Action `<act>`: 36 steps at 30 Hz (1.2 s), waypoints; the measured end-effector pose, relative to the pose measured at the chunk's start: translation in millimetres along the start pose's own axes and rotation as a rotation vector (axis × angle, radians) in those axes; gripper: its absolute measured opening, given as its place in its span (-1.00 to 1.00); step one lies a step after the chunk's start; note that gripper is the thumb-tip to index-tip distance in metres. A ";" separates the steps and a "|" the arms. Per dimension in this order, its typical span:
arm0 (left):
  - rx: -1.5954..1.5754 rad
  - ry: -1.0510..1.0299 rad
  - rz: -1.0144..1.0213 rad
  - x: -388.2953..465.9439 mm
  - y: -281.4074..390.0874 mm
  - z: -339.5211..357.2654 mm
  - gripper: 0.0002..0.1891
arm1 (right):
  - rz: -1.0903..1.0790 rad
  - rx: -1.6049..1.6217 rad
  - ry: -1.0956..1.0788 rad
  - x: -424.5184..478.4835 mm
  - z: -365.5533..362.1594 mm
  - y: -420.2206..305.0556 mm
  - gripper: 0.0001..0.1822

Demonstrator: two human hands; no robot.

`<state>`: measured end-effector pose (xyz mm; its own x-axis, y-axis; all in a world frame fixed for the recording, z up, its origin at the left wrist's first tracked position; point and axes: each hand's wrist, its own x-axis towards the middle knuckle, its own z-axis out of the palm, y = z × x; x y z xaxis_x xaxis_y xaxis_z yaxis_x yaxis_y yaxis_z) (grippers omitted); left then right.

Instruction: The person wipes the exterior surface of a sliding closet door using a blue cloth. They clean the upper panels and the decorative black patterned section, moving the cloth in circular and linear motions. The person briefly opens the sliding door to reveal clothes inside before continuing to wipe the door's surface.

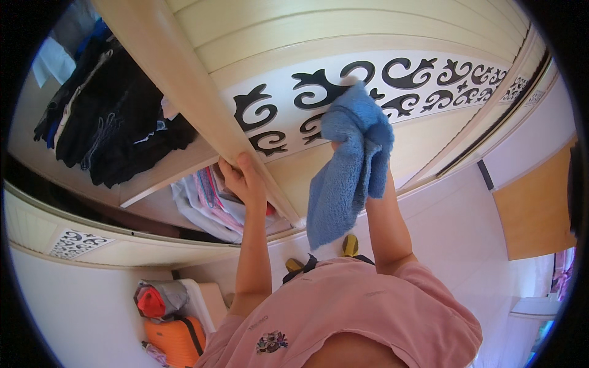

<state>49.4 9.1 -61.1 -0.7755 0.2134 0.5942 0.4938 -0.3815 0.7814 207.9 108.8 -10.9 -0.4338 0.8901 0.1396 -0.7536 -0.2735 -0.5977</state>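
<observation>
My left hand [244, 179] grips the edge of a cream sliding wardrobe door [198, 87], thumb against the frame and fingers curled behind it. A blue terry cloth [343, 179] hangs in loose folds from my right hand [335, 146], which it mostly covers. The cloth's upper part lies over a white panel with black scroll cut-outs [317, 87] on the door face. Whether it presses on the panel is hard to tell.
Left of the door, the wardrobe holds dark folded clothes [124, 110] on a shelf [170, 177], with lighter garments [207, 202] below. An orange suitcase [172, 340] and a rolled grey and red bundle [158, 299] stand lower left. A wooden panel [534, 207] is at right.
</observation>
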 end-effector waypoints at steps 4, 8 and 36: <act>-0.028 -0.014 -0.083 -2.7 -7.4 -1.1 -0.57 | -0.155 -0.303 -0.006 -12.7 -28.1 -2.4 -0.69; -0.029 0.002 -0.049 -2.8 -11.3 -0.4 -0.51 | -0.657 -1.358 -0.083 -25.6 -13.0 7.3 -0.73; 0.020 0.023 -0.062 -4.7 -4.2 2.7 -0.54 | -0.795 -1.600 -0.236 -24.9 -8.0 48.4 -0.62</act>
<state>52.1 12.1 -66.6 -0.8134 0.2153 0.5404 0.4522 -0.3503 0.8203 186.2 76.3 -49.6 -0.4056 0.5147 0.7554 0.3007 0.8556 -0.4214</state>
